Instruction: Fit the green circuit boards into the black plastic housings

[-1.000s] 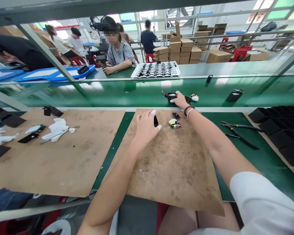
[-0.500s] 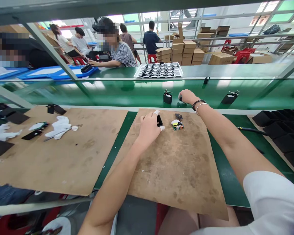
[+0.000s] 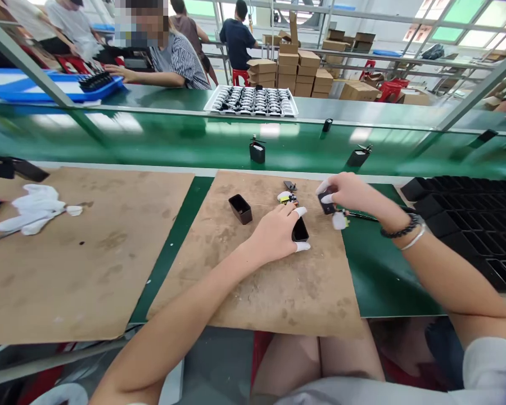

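My left hand (image 3: 276, 232), with white finger covers on thumb and finger, grips a small open-topped black case (image 3: 300, 231) on the cardboard sheet (image 3: 253, 287). A second open black case (image 3: 240, 208) stands to its left. Just beyond my left fingers lies a small circuit board (image 3: 287, 198), partly hidden, and past it a small black part (image 3: 290, 185). Over the sheet's right edge, my right hand (image 3: 349, 194) pinches a black block-like piece (image 3: 325, 201). A whitish part with a yellow-green bit (image 3: 340, 220) shows just below that hand; whether it is attached cannot be told.
Rows of black cases (image 3: 459, 219) stand on the right. Several black units, one of them (image 3: 257, 152), sit on the green belt (image 3: 185, 135). Beyond it is a white tray of parts (image 3: 293, 107). White gloves (image 3: 36, 208) lie on the left cardboard. Co-workers sit behind.
My right hand has come back from the belt to the sheet's right edge. My left hand has moved right, past the circuit board, and an open case now shows left of it. The view shifted.
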A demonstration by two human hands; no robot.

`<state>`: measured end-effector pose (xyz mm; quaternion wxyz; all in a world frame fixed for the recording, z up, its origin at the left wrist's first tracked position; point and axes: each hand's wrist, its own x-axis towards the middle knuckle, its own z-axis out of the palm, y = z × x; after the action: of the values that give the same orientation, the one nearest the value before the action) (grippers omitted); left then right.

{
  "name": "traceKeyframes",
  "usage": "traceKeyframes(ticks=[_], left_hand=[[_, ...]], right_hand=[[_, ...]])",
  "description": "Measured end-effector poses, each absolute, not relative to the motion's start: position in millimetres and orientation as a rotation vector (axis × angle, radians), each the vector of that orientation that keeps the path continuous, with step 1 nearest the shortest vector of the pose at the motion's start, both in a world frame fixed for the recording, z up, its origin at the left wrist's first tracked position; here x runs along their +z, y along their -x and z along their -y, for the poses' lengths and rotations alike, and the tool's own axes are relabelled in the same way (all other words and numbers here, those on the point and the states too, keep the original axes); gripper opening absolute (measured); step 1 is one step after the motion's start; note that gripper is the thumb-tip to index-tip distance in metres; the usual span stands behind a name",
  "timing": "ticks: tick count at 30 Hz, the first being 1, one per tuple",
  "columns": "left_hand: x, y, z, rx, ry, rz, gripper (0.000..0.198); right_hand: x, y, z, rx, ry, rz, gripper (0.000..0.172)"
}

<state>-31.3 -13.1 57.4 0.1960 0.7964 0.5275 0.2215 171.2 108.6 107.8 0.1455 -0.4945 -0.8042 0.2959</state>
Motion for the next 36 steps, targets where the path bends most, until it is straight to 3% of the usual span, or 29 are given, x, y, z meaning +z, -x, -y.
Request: traceKeyframes(ticks=[3, 5, 7, 9, 12, 15, 17, 20, 22, 24, 30, 36], left_hand=[[55.9, 30.9, 13.0, 0.594, -2.164, -1.523, 0.089], [60.1, 34.0, 13.8, 0.526, -2.068, -1.537, 0.098], [63.6, 36.9, 14.0, 0.448, -1.956, -1.561, 0.089], [63.0, 37.5, 13.0, 0.419, -1.872, -1.587, 0.067], [54.8, 34.6, 10.2, 0.54, -1.862, -1.563, 0.043], [46.4, 31.3, 8.4, 0.764, -1.943, -1.453, 0.042], [44.6, 30.5, 8.0, 0.885, -1.969, -1.401, 0.047], [46.1, 30.5, 7.5, 1.013, -1.916, -1.363, 0.051], [47.7, 30.1, 7.4, 1.048, -1.83, -1.348, 0.054], [48.9, 28.6, 8.6, 1.065, -1.756, -1.338, 0.057], [49.6, 19.5, 20.4, 1.261, -1.862, -1.24, 0.06], [53.0, 17.0, 28.9, 1.392, -2.097, -1.208, 0.063]], right_hand=[[97.3, -168.5, -93.4, 0.757, 1.452, 2.339, 0.024], [97.6, -176.4, -87.7, 0.726, 1.439, 2.403, 0.036], [99.5, -186.8, -81.4, 0.663, 1.42, 2.604, 0.052], [98.6, -192.6, -74.2, 0.496, 1.412, 2.847, 0.062], [91.9, -188.4, -67.1, 0.154, 1.432, 3.018, 0.051], [88.1, -182.7, -71.6, 0.037, 1.439, 3.081, 0.039], [88.9, -186.5, -80.1, 0.16, 1.451, 3.039, 0.034], [88.1, -200.0, -89.5, 0.818, 1.396, 2.642, 0.025], [83.0, -205.8, -85.6, 1.276, 1.215, 2.175, 0.032], [74.5, -204.4, -71.6, 1.469, 1.008, 1.766, 0.04], [52.4, -184.1, -19.4, 1.232, 0.751, 1.568, 0.059], [57.1, -187.3, -10.9, 1.105, 0.62, 1.704, 0.046]])
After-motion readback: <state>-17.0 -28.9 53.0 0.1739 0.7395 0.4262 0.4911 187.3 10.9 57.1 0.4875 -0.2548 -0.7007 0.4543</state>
